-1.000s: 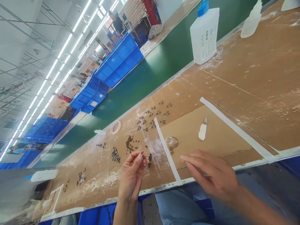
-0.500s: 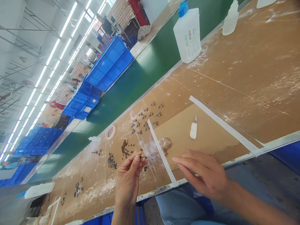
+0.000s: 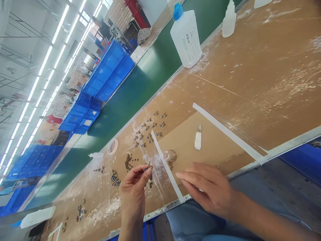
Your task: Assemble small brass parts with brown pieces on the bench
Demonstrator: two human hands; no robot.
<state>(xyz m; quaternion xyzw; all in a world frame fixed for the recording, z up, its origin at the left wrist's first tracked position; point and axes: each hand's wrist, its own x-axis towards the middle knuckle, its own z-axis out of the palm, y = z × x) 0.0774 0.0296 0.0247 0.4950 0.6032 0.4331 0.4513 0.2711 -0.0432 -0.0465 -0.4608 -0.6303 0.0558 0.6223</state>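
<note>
My left hand [image 3: 134, 189] is closed in a pinch on a small dark metallic part [image 3: 148, 165], its shape partly hidden by the fingertips. Beyond the knuckles lie a pile of small brown round pieces [image 3: 128, 162] and a cluster of blue-and-gold pieces [image 3: 115, 178]. My right hand [image 3: 209, 187] hovers over the near edge of the cardboard sheet [image 3: 184, 134], fingers stretched out to the left, and nothing shows in them. Just past its fingertips stands a small clear cup [image 3: 170, 155]. A white-wrapped stick with a grey tip [image 3: 198, 139] lies on the sheet.
Several blue-and-gold pieces [image 3: 153, 125] are spread behind the white tape strip [image 3: 167, 169]. A tape roll [image 3: 113, 146] and a small white bottle [image 3: 96, 155] lie farther left. A large labelled bottle [image 3: 188, 40] stands by the green belt [image 3: 120, 107], with blue crates [image 3: 109, 72] beyond.
The view has shifted, so the table's contents sit a little farther left. My left fingers have turned and closed more tightly around the small part. My right hand keeps much the same pose.
</note>
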